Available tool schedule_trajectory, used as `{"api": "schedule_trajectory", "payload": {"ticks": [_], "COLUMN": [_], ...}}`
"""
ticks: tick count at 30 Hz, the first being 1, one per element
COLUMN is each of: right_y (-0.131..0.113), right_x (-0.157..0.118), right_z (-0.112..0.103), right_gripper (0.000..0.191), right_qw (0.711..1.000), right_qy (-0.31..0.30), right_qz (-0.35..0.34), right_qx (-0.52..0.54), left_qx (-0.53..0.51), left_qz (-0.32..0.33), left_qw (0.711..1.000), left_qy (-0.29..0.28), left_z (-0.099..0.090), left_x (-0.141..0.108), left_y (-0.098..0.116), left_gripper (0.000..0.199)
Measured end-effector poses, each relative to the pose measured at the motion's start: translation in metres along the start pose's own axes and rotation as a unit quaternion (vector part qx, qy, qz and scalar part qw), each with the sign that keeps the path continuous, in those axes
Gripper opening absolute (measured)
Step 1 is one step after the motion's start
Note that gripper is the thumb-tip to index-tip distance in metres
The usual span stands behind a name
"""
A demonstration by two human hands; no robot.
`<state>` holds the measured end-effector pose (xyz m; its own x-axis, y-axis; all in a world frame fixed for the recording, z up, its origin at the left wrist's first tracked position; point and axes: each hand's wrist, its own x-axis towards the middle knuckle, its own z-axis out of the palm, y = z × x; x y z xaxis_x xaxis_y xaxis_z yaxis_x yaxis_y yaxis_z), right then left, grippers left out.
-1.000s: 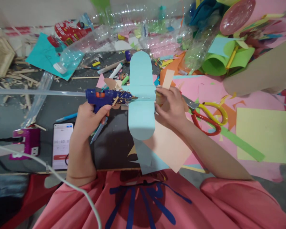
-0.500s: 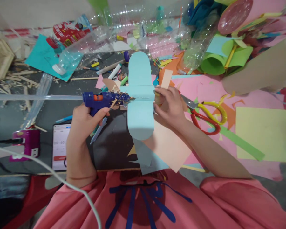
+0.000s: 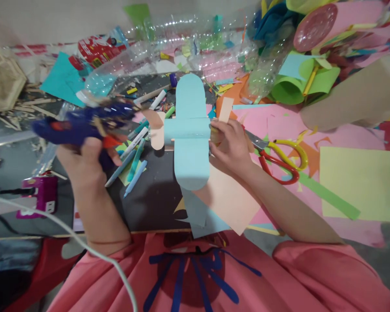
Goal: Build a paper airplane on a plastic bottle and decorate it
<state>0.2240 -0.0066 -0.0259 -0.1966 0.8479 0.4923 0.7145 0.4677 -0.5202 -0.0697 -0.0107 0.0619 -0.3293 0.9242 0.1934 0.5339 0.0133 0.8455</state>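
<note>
Head: glue gun [image 3: 82, 125] in left hand [image 3: 86, 162]

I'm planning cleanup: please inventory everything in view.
Plastic glue gun: 1, dark blue, left
Rounded paper piece: 1, light blue, centre
Metal scissors: 1, red and yellow handles, right
Cardboard tube: 1, brown, far right
Slim pens: several, mixed colours, centre left
Plastic bottles: several, mostly clear, back
Polygonal wooden frame: 1, pale, back left
Thin wooden sticks: many, pale, left
Boxy plastic unit: 1, purple, left
Thin cable: 1, white, front left
Paper scraps: many, mixed colours, throughout
Cloth shirt: 1, pink, front
Left hand: 1, bare, left
Right hand: 1, bare, centre
</note>
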Motion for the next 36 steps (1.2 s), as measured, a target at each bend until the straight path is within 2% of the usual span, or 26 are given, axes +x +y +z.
{"api": "schedule_trajectory", "payload": {"ticks": [2, 4, 5, 9, 13, 15, 17, 20, 23, 25, 26, 28, 30, 33, 36], "right_y": [0.001, 0.001, 0.001, 0.001, 0.001, 0.000, 0.000, 0.000, 0.000, 0.001, 0.002, 0.002, 0.003, 0.002, 0.002], "right_x": [0.000, 0.000, 0.000, 0.000, -0.001, -0.001, -0.001, -0.001, -0.001, -0.001, -0.002, -0.002, -0.002, -0.002, -0.001], "right_z": [0.000, -0.001, -0.001, -0.002, -0.002, -0.002, -0.003, -0.003, -0.003, -0.002, -0.002, -0.002, -0.001, -0.002, -0.002], "right_gripper": [0.037, 0.037, 0.037, 0.038, 0.038, 0.038, 0.038, 0.037, 0.037, 0.038, 0.038, 0.039, 0.040, 0.042, 0.039], "right_qw": [1.000, 1.000, 1.000, 1.000, 1.000, 1.000, 1.000, 1.000, 1.000, 1.000, 1.000, 1.000, 0.999, 0.998, 0.998], "right_qy": [-0.010, -0.016, -0.017, -0.015, -0.007, -0.004, -0.004, -0.008, -0.012, -0.008, -0.005, -0.001, -0.002, -0.005, -0.005], "right_qz": [0.007, 0.012, 0.014, 0.013, 0.003, 0.003, 0.006, 0.013, 0.016, 0.013, 0.010, 0.007, 0.006, 0.005, 0.009], "right_qx": [0.001, 0.003, 0.005, 0.010, 0.009, 0.005, 0.003, 0.003, 0.010, 0.017, 0.020, 0.027, 0.040, 0.055, 0.062], "left_qx": [-0.043, -0.059, -0.051, 0.025, 0.131, 0.240, 0.333, 0.365, 0.310, 0.254, 0.210, 0.111, 0.081, 0.014, 0.007], "left_qz": [-0.019, -0.046, -0.068, -0.163, -0.144, -0.147, -0.143, -0.096, -0.029, 0.045, 0.104, 0.225, 0.272, 0.395, 0.412], "left_qw": [0.995, 0.990, 0.989, 0.984, 0.981, 0.959, 0.932, 0.926, 0.947, 0.957, 0.962, 0.962, 0.955, 0.917, 0.911], "left_qy": [0.091, 0.120, 0.121, 0.070, 0.012, 0.019, 0.018, 0.009, 0.086, 0.136, 0.142, 0.109, 0.088, 0.059, 0.012], "left_z": [0.001, 0.000, 0.000, -0.005, -0.007, -0.006, -0.005, -0.004, 0.000, 0.010, 0.017, 0.036, 0.056, 0.078, 0.086], "left_x": [0.007, 0.014, 0.017, 0.023, 0.026, 0.028, 0.030, 0.035, 0.039, 0.036, 0.031, 0.015, -0.006, -0.034, -0.046], "left_y": [0.001, 0.001, 0.001, -0.003, -0.013, -0.019, -0.028, -0.050, -0.074, -0.079, -0.077, -0.062, -0.040, -0.016, -0.013], "left_gripper": [0.031, 0.022, 0.025, 0.028, 0.016, 0.009, 0.013, 0.006, 0.022, 0.025, 0.023, 0.029, 0.030, 0.019, 0.021]}}
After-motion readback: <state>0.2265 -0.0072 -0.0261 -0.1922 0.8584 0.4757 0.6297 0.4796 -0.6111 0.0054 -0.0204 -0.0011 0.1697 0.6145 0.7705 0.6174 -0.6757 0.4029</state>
